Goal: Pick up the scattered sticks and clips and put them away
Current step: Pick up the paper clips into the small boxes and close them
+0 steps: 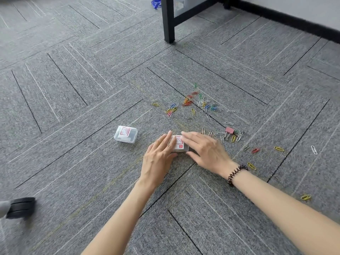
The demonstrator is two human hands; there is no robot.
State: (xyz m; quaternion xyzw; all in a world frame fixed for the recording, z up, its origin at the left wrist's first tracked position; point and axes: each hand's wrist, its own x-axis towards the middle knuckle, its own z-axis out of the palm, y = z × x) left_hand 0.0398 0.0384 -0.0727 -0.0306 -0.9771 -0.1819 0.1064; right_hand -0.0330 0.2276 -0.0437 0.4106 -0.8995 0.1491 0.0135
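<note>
Both hands down on the carpet floor (pixel 92 89), bracketing a small clear plastic box (pixel 180 145): left hand (pixel 159 157) against its near-left side with fingers laid along the edge, right hand (pixel 206 150) spread over its far-right side, thumb tucked at the near corner. Box pinned between the two rather than lifted — likely steadied so the lid can be pried off or pressed shut; which of the two, impossible to tell. Neither hand clenched; fingers extended, flat, gripping the box from both sides.

A second clear box (pixel 126 134), same kind, resting apart, left of the left hand, lid seemingly on.

Paper clips (pixel 193 104) in red, yellow, blue, green and bare wire scattered beyond the fingertips and off to the right of the right hand, none yet in a box as far as can be seen. A pink binder clip (pixel 229 131) just right of the right hand's fingertips, among a few loose clips. More strays — a yellow clip (pixel 305 197) beside the right forearm. No sticks visible.

Each box bearing a white label with a red block and border — print too small to read, no brand legible.
</note>
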